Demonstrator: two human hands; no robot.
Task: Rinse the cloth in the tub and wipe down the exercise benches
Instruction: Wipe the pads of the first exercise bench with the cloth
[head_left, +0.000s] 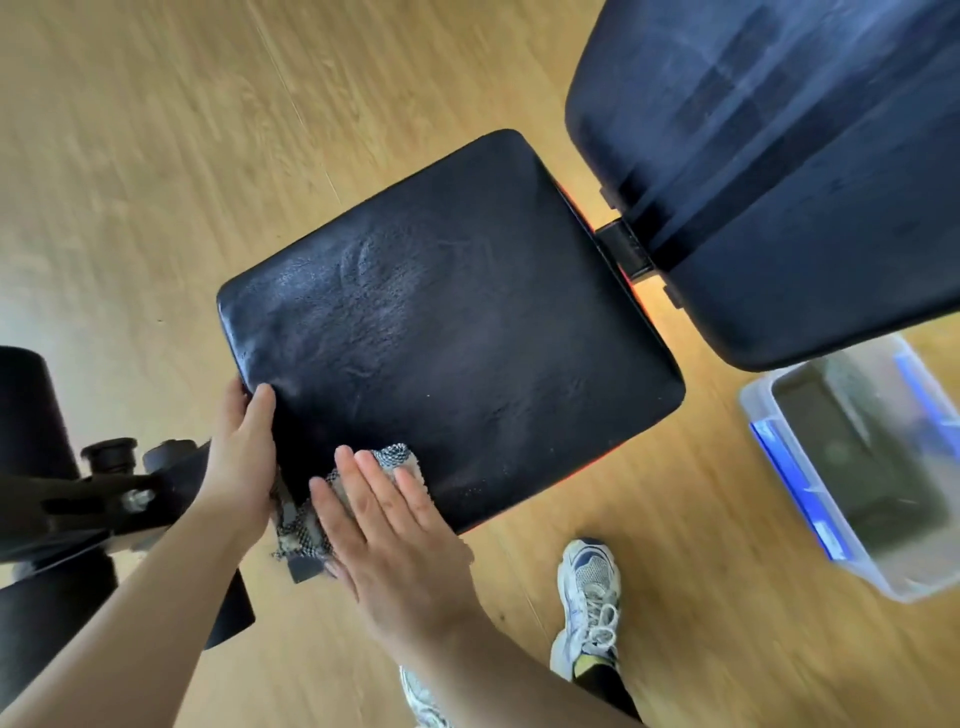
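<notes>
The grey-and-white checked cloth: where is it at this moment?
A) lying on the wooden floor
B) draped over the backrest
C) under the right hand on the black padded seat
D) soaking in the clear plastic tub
C: the right hand presses the grey-and-white checked cloth flat at the black padded seat's near edge; the clear plastic tub stands apart.

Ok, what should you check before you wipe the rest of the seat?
1. Cloth flat under the right hand: ok.
2. Left hand steadying the seat pad at its corner: ok.
3. Cloth on the pad, not sliding off the edge: not ok, part hangs over.
4. Tub close by on the floor: ok.
5. Tub water clean enough: not ok, looks murky.
6. Backrest pad already wiped: cannot tell.
</notes>
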